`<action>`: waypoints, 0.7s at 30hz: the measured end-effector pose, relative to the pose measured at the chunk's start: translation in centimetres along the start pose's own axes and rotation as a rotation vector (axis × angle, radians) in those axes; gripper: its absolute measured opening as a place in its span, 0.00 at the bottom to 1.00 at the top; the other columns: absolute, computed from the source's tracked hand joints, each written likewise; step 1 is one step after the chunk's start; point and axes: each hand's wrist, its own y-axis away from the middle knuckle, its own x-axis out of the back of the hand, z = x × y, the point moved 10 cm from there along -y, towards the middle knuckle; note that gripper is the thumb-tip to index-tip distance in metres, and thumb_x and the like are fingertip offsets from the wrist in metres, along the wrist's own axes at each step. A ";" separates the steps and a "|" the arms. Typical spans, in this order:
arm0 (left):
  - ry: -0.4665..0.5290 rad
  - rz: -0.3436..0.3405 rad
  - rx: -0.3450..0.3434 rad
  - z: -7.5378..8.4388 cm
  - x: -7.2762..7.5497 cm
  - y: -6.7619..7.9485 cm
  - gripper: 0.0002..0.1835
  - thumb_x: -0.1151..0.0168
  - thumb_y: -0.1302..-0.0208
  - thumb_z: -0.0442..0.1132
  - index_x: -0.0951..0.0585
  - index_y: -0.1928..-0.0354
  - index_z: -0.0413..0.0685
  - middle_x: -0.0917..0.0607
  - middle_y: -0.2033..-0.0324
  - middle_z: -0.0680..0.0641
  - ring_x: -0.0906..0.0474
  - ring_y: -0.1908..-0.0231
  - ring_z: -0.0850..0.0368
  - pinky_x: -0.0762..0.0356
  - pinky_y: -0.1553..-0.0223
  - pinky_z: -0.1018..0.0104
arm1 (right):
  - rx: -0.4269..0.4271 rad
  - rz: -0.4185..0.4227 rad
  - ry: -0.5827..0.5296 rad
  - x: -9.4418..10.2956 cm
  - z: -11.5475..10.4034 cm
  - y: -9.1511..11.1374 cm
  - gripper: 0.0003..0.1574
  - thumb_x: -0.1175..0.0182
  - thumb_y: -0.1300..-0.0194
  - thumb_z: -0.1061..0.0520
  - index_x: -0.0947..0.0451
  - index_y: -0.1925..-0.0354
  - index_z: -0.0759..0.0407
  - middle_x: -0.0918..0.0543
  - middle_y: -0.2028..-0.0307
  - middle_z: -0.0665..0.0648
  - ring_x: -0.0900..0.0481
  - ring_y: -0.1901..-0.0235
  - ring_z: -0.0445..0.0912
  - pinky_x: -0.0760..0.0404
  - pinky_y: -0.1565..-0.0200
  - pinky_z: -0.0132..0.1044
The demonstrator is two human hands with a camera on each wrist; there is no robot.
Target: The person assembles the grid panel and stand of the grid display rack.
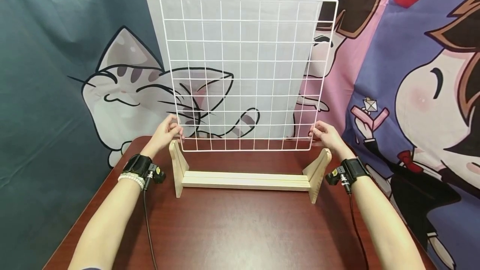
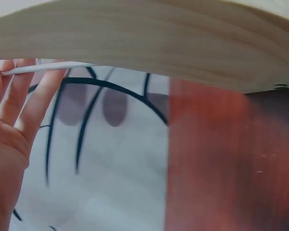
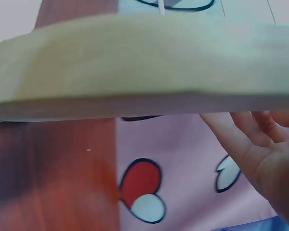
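A white wire grid panel stands upright between the two hands, its bottom edge above the wooden stand. At the panel's lower left side, my left hand pinches the edge wire between thumb and fingers. My right hand grips the lower right side in the same way. In the left wrist view a white wire passes along the fingers, under a wooden side piece. The other side piece crosses the right wrist view and hides the right fingertips.
The stand has two upright ends joined by a low grooved crossbar, on a reddish-brown table. Behind hangs a cartoon-printed cloth. A cable trails from the left wrist camera, another from the right.
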 end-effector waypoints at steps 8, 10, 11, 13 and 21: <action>-0.016 0.075 -0.068 5.1 0.6 -0.3 0.09 0.55 0.28 0.27 0.33 0.58 0.50 0.23 0.78 0.50 0.18 0.77 0.59 0.15 0.72 0.61 | 0.090 0.073 0.007 1.4 -4.1 0.7 0.14 0.56 0.24 0.61 0.40 0.53 0.75 0.22 0.72 0.42 0.17 0.70 0.33 0.15 0.67 0.33; -0.011 0.097 -0.100 6.9 0.5 -0.1 0.10 0.55 0.29 0.25 0.33 0.59 0.51 0.24 0.79 0.49 0.20 0.78 0.59 0.15 0.73 0.61 | 0.115 0.084 0.003 1.6 -5.0 0.9 0.14 0.56 0.24 0.60 0.39 0.54 0.73 0.22 0.72 0.42 0.17 0.71 0.33 0.16 0.70 0.30; -0.010 0.110 -0.111 7.6 0.5 0.0 0.12 0.55 0.29 0.25 0.32 0.60 0.53 0.24 0.80 0.49 0.20 0.78 0.59 0.15 0.74 0.62 | 0.129 0.087 -0.012 1.6 -5.5 1.1 0.14 0.56 0.24 0.59 0.39 0.54 0.73 0.22 0.72 0.43 0.17 0.71 0.33 0.16 0.70 0.30; -0.007 0.132 -0.131 8.6 0.6 0.0 0.12 0.55 0.29 0.24 0.32 0.59 0.52 0.24 0.80 0.49 0.21 0.79 0.60 0.15 0.74 0.63 | 0.157 0.083 -0.065 1.6 -6.4 1.4 0.13 0.55 0.24 0.59 0.39 0.55 0.72 0.22 0.72 0.45 0.15 0.71 0.35 0.15 0.70 0.31; 0.028 0.196 -0.191 9.7 1.5 0.0 0.08 0.53 0.28 0.27 0.31 0.58 0.50 0.26 0.79 0.49 0.24 0.80 0.60 0.17 0.76 0.65 | 0.253 0.113 -0.160 2.3 -9.3 2.9 0.07 0.53 0.25 0.60 0.32 0.60 0.64 0.21 0.73 0.48 0.16 0.72 0.37 0.15 0.70 0.32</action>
